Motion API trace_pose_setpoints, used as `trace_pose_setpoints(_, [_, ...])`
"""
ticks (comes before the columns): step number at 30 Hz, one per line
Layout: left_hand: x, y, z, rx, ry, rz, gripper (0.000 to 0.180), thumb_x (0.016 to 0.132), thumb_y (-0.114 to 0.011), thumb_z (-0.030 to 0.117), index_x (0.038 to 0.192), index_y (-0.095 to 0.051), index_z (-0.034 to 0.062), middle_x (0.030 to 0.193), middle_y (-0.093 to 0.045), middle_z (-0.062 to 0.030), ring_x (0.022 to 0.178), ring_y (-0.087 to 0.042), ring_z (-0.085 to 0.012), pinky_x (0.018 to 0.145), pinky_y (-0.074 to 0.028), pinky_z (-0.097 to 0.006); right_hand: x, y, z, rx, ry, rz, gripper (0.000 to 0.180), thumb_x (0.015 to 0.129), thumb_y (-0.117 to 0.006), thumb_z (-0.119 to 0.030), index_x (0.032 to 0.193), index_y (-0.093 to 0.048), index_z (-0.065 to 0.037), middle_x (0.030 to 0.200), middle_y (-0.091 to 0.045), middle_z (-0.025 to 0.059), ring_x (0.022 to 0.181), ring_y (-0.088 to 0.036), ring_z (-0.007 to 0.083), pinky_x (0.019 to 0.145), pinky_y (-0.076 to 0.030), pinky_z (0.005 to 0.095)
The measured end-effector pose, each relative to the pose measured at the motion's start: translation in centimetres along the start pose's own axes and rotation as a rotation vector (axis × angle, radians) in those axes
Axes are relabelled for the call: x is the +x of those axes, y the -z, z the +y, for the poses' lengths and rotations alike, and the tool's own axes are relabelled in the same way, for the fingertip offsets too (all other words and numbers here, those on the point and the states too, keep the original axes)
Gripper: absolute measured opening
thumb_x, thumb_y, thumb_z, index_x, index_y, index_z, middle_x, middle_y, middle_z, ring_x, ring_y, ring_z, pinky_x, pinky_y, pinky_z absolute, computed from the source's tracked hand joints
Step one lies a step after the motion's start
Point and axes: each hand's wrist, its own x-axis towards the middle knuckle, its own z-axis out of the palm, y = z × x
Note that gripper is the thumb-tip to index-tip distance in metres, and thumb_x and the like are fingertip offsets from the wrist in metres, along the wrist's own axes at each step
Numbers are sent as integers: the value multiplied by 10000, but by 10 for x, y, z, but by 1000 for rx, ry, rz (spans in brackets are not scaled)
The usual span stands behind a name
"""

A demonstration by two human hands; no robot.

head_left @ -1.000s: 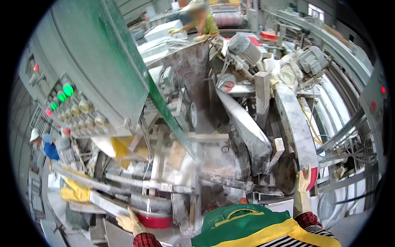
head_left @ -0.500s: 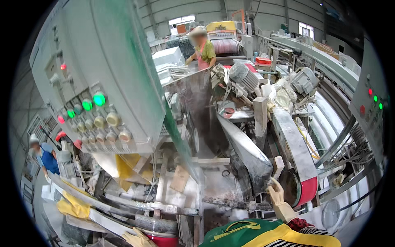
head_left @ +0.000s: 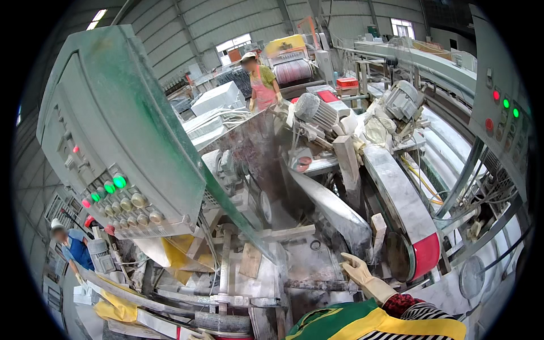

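reaching my right hand in its dusty yellow rubber glove (head_left: 362, 276), fingers spread and holding nothing, toward the dust-caked grey metal machine bed (head_left: 317, 262) near its front edge; i'd keep clear of the red-tipped belt guard (head_left: 416, 249). left hand unseen.

Only the gloved right hand (head_left: 362, 275) shows, and its palm side faces away, so can't tell if it's gripping anything. The left hand is mostly cut off at the bottom edge, just a pale glove tip (head_left: 199, 335). Faces of both co-workers are blurred.
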Motion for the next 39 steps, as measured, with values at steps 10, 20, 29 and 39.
trace_pose_setpoints(10, [-37, 24, 10, -393, 35, -224, 549, 901, -694, 248, 1296, -540, -100, 1347, -550, -287, 1281, -510, -398, 1059, -435, -477, -26, 25, 46, 87, -121, -2, 494, 972, -606, -103, 1438, -465, -18, 1003, -710, 116, 775, -679, 135, 703, -584, 284])
trace_pose_setpoints(20, [-103, 31, 121, -743, -81, -138, 595, 885, -690, 177, 1408, -484, -20, 1404, -529, -203, 1276, -523, -328, 1056, -441, -407, -20, 35, 63, 197, -215, -7, 507, 962, -603, -66, 1440, -448, -5, 1018, -706, 160, 790, -680, 167, 718, -569, 290])
trace_pose_setpoints(29, [-196, 3, 282, -850, -616, -919, 728, 713, -798, 73, 1372, -510, -41, 1403, -536, -203, 1313, -505, -314, 1108, -407, -385, -19, -41, -40, 413, -369, -332, 736, 978, -634, -122, 1584, -216, -103, 1154, -674, 157, 916, -661, 164, 792, -567, 302])
trace_pose_setpoints(39, [-246, 25, 326, -728, -1280, -1108, 666, 798, -786, 88, 1388, -498, -18, 1475, -450, -236, 1394, -421, -347, 1149, -346, -402, -50, -32, -73, 403, -272, 139, 819, 866, -634, 52, 1582, -278, -126, 740, -546, -11, 603, -490, 78, 519, -393, 256])
